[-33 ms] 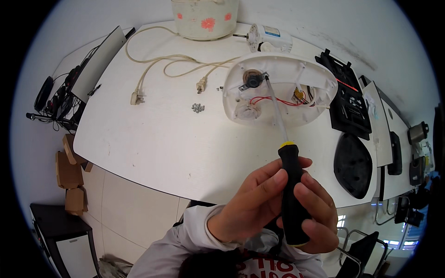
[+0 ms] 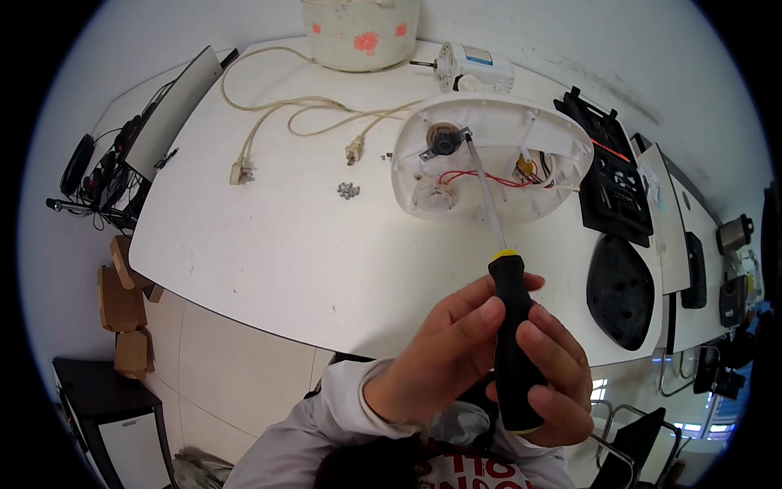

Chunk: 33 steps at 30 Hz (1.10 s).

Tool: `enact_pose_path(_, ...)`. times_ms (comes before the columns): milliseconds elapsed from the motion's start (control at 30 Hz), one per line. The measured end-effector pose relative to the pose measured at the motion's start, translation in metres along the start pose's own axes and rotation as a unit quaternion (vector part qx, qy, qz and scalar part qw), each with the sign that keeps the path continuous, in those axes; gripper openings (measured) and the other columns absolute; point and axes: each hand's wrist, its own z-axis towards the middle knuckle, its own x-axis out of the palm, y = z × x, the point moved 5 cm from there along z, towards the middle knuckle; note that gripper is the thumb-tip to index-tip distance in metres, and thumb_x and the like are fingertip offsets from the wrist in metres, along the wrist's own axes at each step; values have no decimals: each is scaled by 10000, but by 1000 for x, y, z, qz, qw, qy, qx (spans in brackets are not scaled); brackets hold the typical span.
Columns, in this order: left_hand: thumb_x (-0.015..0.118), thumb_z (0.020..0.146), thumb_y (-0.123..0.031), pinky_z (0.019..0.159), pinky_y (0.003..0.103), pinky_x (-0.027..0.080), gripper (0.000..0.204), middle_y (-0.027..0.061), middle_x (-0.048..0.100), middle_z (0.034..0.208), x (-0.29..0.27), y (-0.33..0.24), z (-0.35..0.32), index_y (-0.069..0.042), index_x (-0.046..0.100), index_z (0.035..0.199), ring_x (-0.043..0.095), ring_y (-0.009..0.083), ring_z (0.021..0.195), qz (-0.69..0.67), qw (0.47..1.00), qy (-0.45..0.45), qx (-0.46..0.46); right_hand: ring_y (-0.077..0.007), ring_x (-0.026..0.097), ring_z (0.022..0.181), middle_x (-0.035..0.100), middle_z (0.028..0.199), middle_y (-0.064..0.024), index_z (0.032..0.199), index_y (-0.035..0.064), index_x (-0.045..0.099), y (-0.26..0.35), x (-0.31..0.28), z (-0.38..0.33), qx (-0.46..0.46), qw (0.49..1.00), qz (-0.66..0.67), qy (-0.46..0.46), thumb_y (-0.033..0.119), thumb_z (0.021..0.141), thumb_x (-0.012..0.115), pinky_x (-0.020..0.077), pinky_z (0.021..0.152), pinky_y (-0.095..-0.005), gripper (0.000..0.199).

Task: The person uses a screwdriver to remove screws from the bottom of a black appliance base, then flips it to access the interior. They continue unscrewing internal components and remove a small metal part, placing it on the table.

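A long screwdriver (image 2: 511,342) with a black handle and a yellow collar is held between my two hands. My left hand (image 2: 446,346) presses thumb and fingers against the handle's left side. Around its right side curl the fingers of my right hand (image 2: 558,371). The shaft slants up and away, its tip at the right end of a metal bracket across a dark round part (image 2: 445,143). That part sits inside an open white plastic housing (image 2: 562,130), where red wires (image 2: 481,174) and a yellowish component (image 2: 524,168) also show.
Left of the housing lie a small pile of screws (image 2: 349,190) and a beige cord with a plug (image 2: 353,150). Behind are a white motor (image 2: 476,69) and a pale bucket (image 2: 361,45). At right are a black tool case (image 2: 611,183) and a black oval cover (image 2: 621,289).
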Motion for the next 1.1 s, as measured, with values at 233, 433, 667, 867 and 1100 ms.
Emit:
enact_pose_path(233, 574, 847, -97, 820, 300, 421, 310, 72, 538, 1035, -34, -80, 11, 7, 488, 1127, 515, 152, 947, 495, 718, -227, 433, -302, 643, 931, 615, 1036, -150, 1108, 136, 480, -2, -5, -3, 1, 1000, 21, 13, 113, 853, 596, 589, 685, -322, 280)
enact_pose_path(433, 622, 799, -69, 962, 332, 350, 486, 117, 492, 1196, -27, -126, 64, -39, 448, 1252, 461, 241, 1134, 697, 574, -163, 398, -289, 653, 864, 560, 1078, -199, 1104, 151, 540, 0, -7, -14, 2, 1000, -18, -4, 91, 831, 602, 576, 629, -297, 287)
enact_pose_path(667, 623, 772, -34, 968, 334, 337, 536, 115, 481, 1141, -33, -118, 75, -112, 450, 1273, 438, 253, 1116, 685, 625, -129, 352, -300, 632, 866, 517, 1161, -249, 1127, 141, 520, 1, -7, -18, 84, 988, 119, 47, 91, 777, 645, 541, 665, -301, 375)
enact_pose_path(867, 618, 759, -6, 898, 324, 412, 566, 106, 463, 1125, -35, -114, 77, -109, 427, 1281, 448, 241, 1078, 692, 613, -140, 355, -216, 567, 795, 408, 1088, -73, 1126, 252, 526, -2, -13, -3, 68, 998, 2, -13, 288, 648, 830, 480, 570, -225, 568)
enact_pose_path(1100, 621, 743, 8, 853, 329, 442, 576, 107, 464, 1093, -38, -114, 78, -109, 426, 1273, 456, 243, 1047, 697, 602, -137, 366, -223, 541, 894, 541, 1098, -80, 1005, 247, 596, -2, -19, -8, 17, 999, -29, 12, 226, 680, 795, 482, 607, -238, 382)
